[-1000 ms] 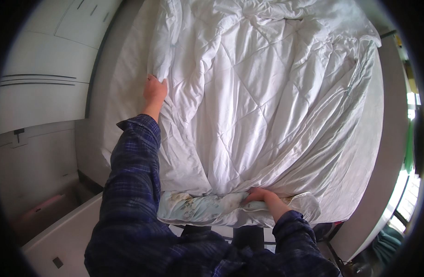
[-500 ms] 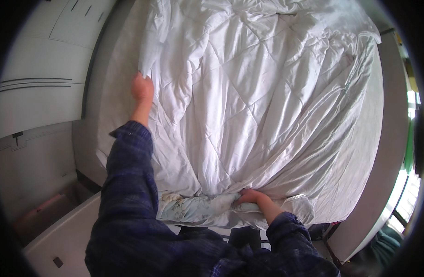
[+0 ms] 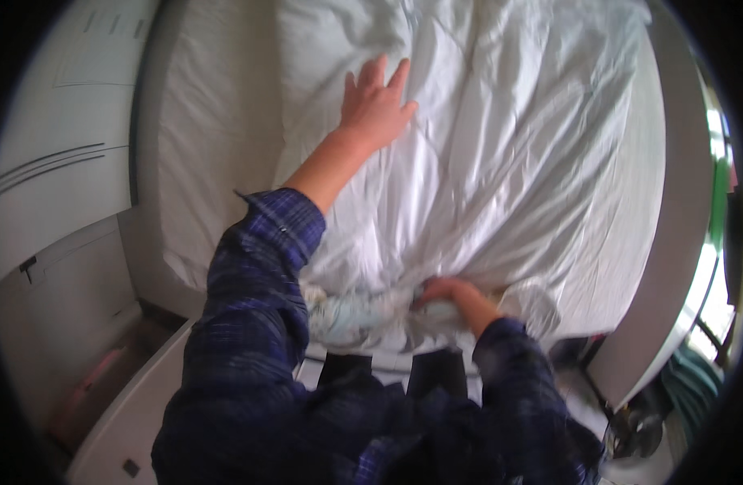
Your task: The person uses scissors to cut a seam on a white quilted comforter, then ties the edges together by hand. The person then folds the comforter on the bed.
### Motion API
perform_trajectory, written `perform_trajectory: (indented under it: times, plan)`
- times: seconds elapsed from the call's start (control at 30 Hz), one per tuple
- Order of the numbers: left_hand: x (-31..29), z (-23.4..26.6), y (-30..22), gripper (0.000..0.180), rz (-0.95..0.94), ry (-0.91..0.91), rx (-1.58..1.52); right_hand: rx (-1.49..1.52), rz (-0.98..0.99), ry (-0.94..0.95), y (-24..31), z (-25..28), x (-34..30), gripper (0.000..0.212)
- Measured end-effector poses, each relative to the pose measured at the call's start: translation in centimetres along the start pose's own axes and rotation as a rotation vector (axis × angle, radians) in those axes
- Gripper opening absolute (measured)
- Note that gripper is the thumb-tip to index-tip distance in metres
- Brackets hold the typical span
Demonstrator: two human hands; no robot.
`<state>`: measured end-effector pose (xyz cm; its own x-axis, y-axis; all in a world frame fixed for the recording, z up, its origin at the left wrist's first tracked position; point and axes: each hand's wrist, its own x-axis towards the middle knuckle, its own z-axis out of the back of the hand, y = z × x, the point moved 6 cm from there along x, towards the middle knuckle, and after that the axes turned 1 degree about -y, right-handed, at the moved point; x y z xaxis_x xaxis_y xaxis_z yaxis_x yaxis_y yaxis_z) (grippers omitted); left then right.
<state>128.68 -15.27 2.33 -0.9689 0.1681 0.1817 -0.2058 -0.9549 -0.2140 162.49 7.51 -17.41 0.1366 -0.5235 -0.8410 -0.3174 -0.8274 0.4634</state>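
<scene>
A white, diamond-stitched quilt [image 3: 460,153] lies in lengthwise wrinkles over the bed. My left hand [image 3: 376,103] is stretched out over its upper left part with fingers spread, holding nothing; whether the palm touches the fabric I cannot tell. At the near edge, a pale blue floral cloth [image 3: 359,314] shows in a bunched fold below the white fabric. My right hand [image 3: 452,293] is closed on this fold from the right, its fingertips partly hidden in the cloth.
White cabinets [image 3: 60,121] stand along the left side. A bare strip of pale sheet [image 3: 218,153] runs beside the quilt. At the right is a raised bed side [image 3: 671,202], with teal fabric [image 3: 691,396] beyond it. A pale board [image 3: 141,412] lies at lower left.
My left hand has let go of the quilt's left edge and moved right, fingers now spread. The quilt's left part lies flatter and smoother. My right hand stays at the floral fold.
</scene>
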Motion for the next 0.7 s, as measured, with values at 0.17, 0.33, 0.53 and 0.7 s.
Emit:
perform_trajectory:
  times: [0.17,0.33,0.53,0.7]
  plan:
    - [-17.9,3.6,-4.6,0.039,-0.086,0.034,-0.488,-0.228,-0.081,-0.073,1.1,0.5,-2.1,0.094]
    - [-33.6,9.7,-10.7,0.078,-0.075,0.615,-0.361,0.041,0.004,0.007,2.6,2.2,-5.3,0.094]
    - [-31.7,3.8,-4.3,0.09,0.081,0.7,-0.393,0.518,0.005,0.104,5.3,5.6,-8.4,0.093]
    - [-29.2,-0.2,-3.6,0.086,-0.006,1.034,-0.518,0.177,-0.058,-0.061,2.3,6.0,-6.1,0.074]
